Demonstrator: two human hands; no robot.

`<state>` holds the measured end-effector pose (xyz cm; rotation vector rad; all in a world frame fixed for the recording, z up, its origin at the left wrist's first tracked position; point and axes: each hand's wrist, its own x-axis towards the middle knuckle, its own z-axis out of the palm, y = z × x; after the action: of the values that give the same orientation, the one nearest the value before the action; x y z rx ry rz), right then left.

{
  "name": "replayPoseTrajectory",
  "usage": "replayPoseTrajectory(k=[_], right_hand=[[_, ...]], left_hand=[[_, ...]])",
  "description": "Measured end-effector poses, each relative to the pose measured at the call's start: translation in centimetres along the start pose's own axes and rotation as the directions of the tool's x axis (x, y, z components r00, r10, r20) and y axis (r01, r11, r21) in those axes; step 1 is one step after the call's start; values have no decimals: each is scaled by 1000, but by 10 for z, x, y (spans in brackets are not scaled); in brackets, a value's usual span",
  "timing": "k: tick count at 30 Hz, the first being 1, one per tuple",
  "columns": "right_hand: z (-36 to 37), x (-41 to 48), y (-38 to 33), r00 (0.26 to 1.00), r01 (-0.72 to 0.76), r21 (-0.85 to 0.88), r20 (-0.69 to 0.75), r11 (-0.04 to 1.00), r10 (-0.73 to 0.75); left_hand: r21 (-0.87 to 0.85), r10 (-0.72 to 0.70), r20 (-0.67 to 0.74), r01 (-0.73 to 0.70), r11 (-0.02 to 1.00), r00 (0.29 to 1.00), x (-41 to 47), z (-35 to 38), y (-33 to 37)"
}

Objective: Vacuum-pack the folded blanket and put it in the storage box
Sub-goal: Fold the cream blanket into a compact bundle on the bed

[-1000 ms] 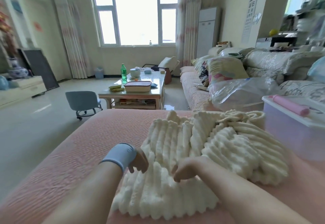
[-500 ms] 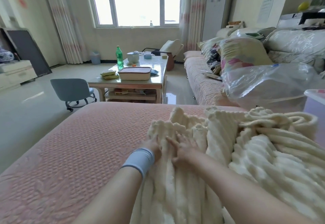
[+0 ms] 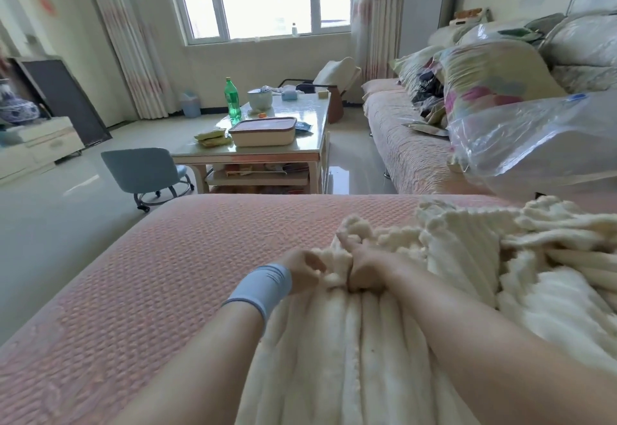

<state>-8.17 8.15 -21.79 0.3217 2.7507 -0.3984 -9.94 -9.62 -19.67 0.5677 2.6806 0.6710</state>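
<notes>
We grip cream ribbed blanket [image 3: 337,351] edge: left hand [image 3: 302,272] and right hand [image 3: 367,269] both curled round bunched fleece, side by side. Blanket lies rumpled on pink sofa cover [image 3: 160,257]. We should part hands, match edges, fold flat before bagging.

Cream ribbed blanket [image 3: 384,341] lies rumpled, unfolded, on the pink bed.

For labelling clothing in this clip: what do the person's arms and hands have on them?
A snug pale blue-grey wristband circles the left wrist. Both forearms are bare, with no sleeves in view. The left hand and right hand wear no gloves.
</notes>
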Motion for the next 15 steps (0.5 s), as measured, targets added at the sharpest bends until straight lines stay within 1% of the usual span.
replayPoseTrajectory(k=[3, 4, 6, 8, 10, 11, 13, 14, 15], right_hand=[[5, -9, 3, 988, 85, -47, -124, 995, -90], [4, -16, 4, 979, 113, -51, -166, 992, -120], [0, -31, 6, 937, 203, 1, -291, 979, -194], [-6, -48, 5, 859, 337, 66, -430, 939, -278], [-14, -60, -4, 754, 467, 16, -530, 884, -389], [-18, -63, -13, 690, 532, -14, -572, 847, -443], [-22, -64, -39, 579, 636, -29, -644, 771, -501], [-23, -62, -56, 553, 662, -19, -662, 749, -506], [-24, -59, -75, 554, 672, -11, -656, 741, -512]], left_hand=[[-47, -46, -21, 45, 998, 999, 1, -4, -3], [-92, -50, -17, 48, 995, 999, -2, -4, 1], [-253, -29, 14, 31, 967, 999, -8, -2, 11], [-423, 20, 60, 7, 906, 998, -14, 0, 18], [-506, 88, 39, -56, 861, 995, -20, -7, 19], [-514, 98, -8, -88, 853, 995, -24, -15, 15], [-494, 53, -135, -114, 862, 989, -35, -40, 0], [-458, 21, -198, -111, 882, 980, -40, -54, -10], [-401, -7, -258, -100, 911, 966, -44, -71, -23]])
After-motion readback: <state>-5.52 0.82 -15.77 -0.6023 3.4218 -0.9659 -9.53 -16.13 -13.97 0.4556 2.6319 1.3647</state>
